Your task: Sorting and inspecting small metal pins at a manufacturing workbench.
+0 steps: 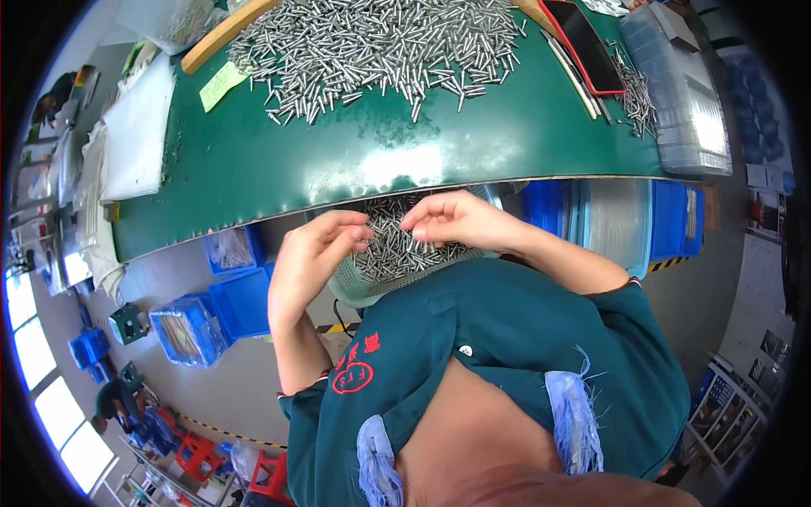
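The person's left hand [309, 252] and right hand [463, 223] are hovering, fingers curled, over metal pins [385, 255] lying in a pale green basket [348, 285] below the near edge of the green table [296, 160]. I can't tell whether either is pinching any. Loose fingertips could be letting small pins slip; a knock could be tipping the basket, spilling them onto the floor [228, 389].

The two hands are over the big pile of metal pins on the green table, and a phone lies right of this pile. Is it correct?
Not quite: in the head view, the left hand and right hand are over the pale green basket of pins, not the big pile on the green table. The rest holds.
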Motion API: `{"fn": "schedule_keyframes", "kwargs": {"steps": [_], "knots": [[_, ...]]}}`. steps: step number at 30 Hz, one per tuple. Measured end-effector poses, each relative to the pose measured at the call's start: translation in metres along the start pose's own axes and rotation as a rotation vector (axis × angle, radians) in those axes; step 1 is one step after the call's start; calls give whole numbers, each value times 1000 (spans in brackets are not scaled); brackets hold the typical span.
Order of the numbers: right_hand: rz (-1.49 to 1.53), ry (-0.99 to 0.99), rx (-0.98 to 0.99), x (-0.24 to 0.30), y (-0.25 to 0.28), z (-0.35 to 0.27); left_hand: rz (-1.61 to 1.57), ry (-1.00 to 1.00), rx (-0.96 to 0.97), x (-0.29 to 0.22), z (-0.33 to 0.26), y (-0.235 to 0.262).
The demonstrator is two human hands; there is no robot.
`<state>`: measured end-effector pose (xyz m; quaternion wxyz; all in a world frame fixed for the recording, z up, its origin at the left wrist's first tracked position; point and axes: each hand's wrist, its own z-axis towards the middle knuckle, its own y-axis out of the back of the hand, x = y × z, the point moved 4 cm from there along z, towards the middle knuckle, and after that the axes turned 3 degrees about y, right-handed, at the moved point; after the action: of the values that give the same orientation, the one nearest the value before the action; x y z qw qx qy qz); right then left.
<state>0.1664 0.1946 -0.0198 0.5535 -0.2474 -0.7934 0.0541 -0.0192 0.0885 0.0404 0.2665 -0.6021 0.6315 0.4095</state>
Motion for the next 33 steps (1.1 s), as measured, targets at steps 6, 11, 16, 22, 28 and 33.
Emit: {"fn": "schedule_keyframes", "kwargs": {"steps": [6,11,16,22,28,33], "knots": [[-472,355,-74,71,3,-19,-73,-214,-216,-17,7,6],[-1105,559,-605,105,51,-3,553,-468,-444,-59,54,-27],[-1433,669,-723,102,48,18,858,-578,-617,-70,88,-44],[-1474,668,-715,100,44,5,888,-508,-640,-60,74,-31],[-1357,686,-601,97,29,8,771,-699,-607,-78,94,-27],[-1429,670,-581,92,28,10,856,-572,-580,-85,116,-37]]}}
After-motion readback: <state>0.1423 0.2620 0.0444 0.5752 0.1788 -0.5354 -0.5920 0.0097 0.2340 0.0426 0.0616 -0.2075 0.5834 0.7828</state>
